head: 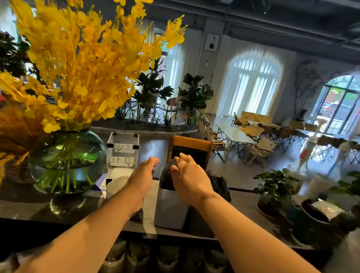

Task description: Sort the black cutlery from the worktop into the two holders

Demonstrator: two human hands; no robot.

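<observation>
- black cutlery [166,177]: a dark bunch stands upright in the white holder [170,207]. More sticks out of the dark holder [195,225], which touches the white one on its right.
- both holders stand on the worktop [243,206], near its front edge.
- right hand [189,177]: directly over the white holder's mouth, palm down, fingers loosely bent forward. The back of the hand hides the tips, so I can't tell if it pinches a handle or holds nothing.
- left hand [143,175]: just left of the white holder, not touching it. Fingers are straight and together, pointing away, and nothing shows in it.
- loose pieces: none in view on the worktop. There's a dark patch under the left wrist, left of the white holder. Could be shadow, can't tell.
- step, my read: a drop into the white holder, or tidying what's already in it. The sort looks near done.
- next move calls for: lift the right hand clear so the bunch shows, check each type is in its own holder, then check under the left wrist.
- around: clear sign stand [121,153] behind-left of the white holder, wood-framed board [189,153] right behind it, green glass vase [67,161] further left, potted plant [271,187] well to the right.
</observation>
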